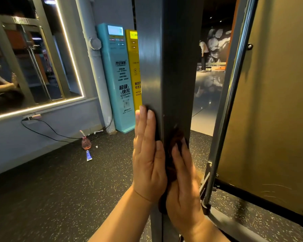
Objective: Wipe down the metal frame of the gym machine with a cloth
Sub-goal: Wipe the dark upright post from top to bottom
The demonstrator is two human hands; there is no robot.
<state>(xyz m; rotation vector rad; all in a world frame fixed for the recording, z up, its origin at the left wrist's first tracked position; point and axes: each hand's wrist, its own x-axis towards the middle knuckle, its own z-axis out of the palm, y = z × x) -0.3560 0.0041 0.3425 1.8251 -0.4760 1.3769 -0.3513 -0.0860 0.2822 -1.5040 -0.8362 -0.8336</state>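
A dark metal upright post (166, 58) of the gym machine stands right in front of me, running from top to bottom of the view. My left hand (148, 154) lies flat against the post's left face, fingers straight and pointing up. My right hand (184, 180) presses a dark brown cloth (176, 138) flat against the post's front face. The cloth shows above and beneath my fingers and is mostly hidden by the hand.
A tan padded panel (273, 102) in a steel frame stands close on the right. Teal (117, 75) and yellow (134, 70) charging kiosks stand against the wall on the left. A pink spray bottle (85, 141) and a tube (88, 155) lie on the speckled rubber floor. A person (204, 56) stands far off.
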